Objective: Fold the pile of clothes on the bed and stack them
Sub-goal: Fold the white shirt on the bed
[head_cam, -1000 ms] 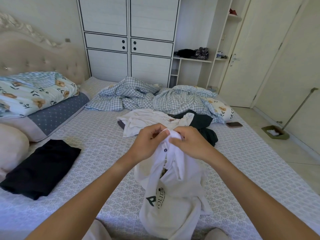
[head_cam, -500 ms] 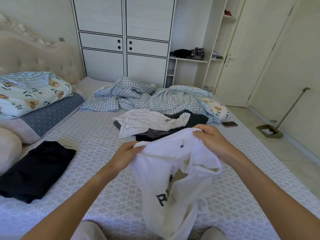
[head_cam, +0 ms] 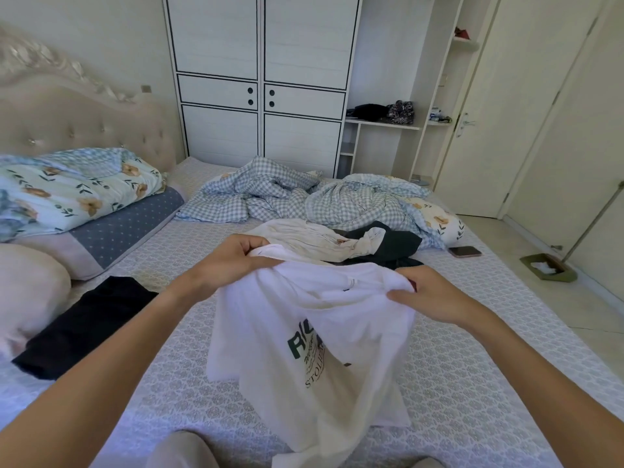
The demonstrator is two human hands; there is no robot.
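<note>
A bedroom, with a bed point(head_cam: 472, 366) under a pale patterned cover filling most of the view. Above it a white T-shirt point(head_cam: 304, 332) with dark green lettering on the front hangs in the air, stretched between both hands by its upper edge, its lower part crumpled and drooping down to the cover. The left hand point(head_cam: 233, 261) has its fingers curled round a bunch of the shirt's fabric at the upper left; the right hand point(head_cam: 429, 295) pinches the fabric at the upper right, thumb on top. The two hands are held apart with the cloth slack between them.

Just beyond the hands, further up the bed, lies the unfolded pile of clothes point(head_cam: 337, 241): a cream-white garment on top, dark garments showing under it and to the right. To the left of the left hand, well apart, a folded black garment point(head_cam: 84, 319) lies flat on the cover. Beyond that, left again, are pillows point(head_cam: 111, 231) and a floral quilt point(head_cam: 67, 190) against the tufted headboard point(head_cam: 84, 130). Past the pile, a rumpled blue checked blanket point(head_cam: 287, 197) spreads across the bed. To the right of the pile, beyond the right hand, a phone point(head_cam: 464, 251) lies near the bed's edge. A white wardrobe point(head_cam: 260, 79) stands against the far wall, a dustpan point(head_cam: 547, 266) on the floor at right.
</note>
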